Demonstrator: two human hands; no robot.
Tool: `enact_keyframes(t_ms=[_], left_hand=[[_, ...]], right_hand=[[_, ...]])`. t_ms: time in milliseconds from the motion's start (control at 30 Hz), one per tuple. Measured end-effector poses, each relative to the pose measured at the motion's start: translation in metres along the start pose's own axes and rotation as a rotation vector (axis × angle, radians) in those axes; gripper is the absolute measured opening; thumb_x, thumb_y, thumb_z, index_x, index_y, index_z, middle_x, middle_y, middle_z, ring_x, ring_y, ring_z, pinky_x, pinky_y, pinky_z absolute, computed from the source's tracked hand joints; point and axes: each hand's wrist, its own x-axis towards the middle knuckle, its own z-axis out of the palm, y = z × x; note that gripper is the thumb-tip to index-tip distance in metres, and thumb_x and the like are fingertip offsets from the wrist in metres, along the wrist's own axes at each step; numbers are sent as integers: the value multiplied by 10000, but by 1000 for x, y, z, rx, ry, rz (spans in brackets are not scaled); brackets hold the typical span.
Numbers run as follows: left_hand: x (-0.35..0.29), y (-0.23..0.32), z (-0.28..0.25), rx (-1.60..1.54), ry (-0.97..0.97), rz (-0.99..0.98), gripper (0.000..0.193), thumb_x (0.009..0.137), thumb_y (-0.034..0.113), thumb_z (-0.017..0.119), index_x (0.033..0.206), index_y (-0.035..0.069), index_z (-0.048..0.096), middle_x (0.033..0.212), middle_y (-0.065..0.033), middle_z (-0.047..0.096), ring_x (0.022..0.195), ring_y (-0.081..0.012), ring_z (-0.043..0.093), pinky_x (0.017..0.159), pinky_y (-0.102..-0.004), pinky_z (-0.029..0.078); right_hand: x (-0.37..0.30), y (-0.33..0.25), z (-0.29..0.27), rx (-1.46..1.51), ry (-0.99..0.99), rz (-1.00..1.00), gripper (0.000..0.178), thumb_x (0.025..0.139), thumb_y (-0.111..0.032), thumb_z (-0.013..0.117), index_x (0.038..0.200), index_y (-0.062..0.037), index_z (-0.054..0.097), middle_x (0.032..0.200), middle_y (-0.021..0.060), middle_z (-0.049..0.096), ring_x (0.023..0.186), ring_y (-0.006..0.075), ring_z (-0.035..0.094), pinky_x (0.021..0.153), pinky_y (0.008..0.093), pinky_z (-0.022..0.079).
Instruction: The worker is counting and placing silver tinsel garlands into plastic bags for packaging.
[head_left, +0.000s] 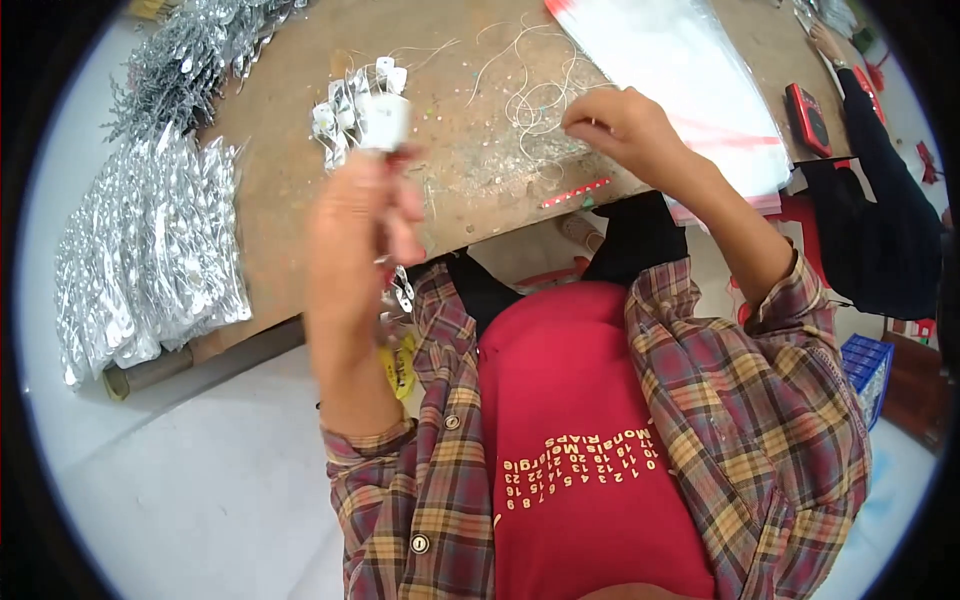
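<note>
The left hand (362, 215) is raised above the desk (470, 150) edge, its grip closed around a small white plug-like piece (383, 122) with silvery bits dangling. The right hand (622, 125) rests on the desk, fingers pinched on thin white threads (530, 100), beside clear plastic bags (680, 70). Silver foil bundles (150, 260) lie far left.

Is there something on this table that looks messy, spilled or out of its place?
Yes, a little. Thin white threads lie loose and tangled on the brown table by the right hand, with tiny beads scattered around. The silver packets hang over the table's left edge.
</note>
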Motion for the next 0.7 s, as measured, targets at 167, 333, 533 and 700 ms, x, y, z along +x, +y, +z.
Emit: enact_keyframes(t_ms=[167,333,533,700], left_hand=[[-2,-76,13,-197,-93,-158,416,996,342,435,1136,-25,572,742,4,539,524,-45,441,485,-191,369],[-8,-99,12,-435,-39,-211,393,984,297,470,1186,-33,542,765,-5,528,542,-56,438,505,-203,385],[-7,-96,14,-410,-41,-191,378,976,258,479,1213,-35,507,800,-11,547,543,-59,426,495,-205,362],[-6,-98,9,-408,-31,-173,369,975,262,484,1201,-26,521,811,-17,563,554,-58,435,499,-208,366]], right_hand=[[-10,7,24,-204,-115,-211,57,825,-149,632,867,-111,634,797,10,640,722,205,601,740,330,410],[27,4,32,-197,-86,-257,59,827,-161,632,867,-117,629,779,2,625,726,195,598,741,329,401],[89,19,68,-418,53,-425,82,799,-110,604,877,-129,626,742,1,602,685,189,583,733,328,399],[112,15,73,-622,-123,-509,109,736,-115,591,844,-104,593,717,5,568,672,173,581,746,330,395]])
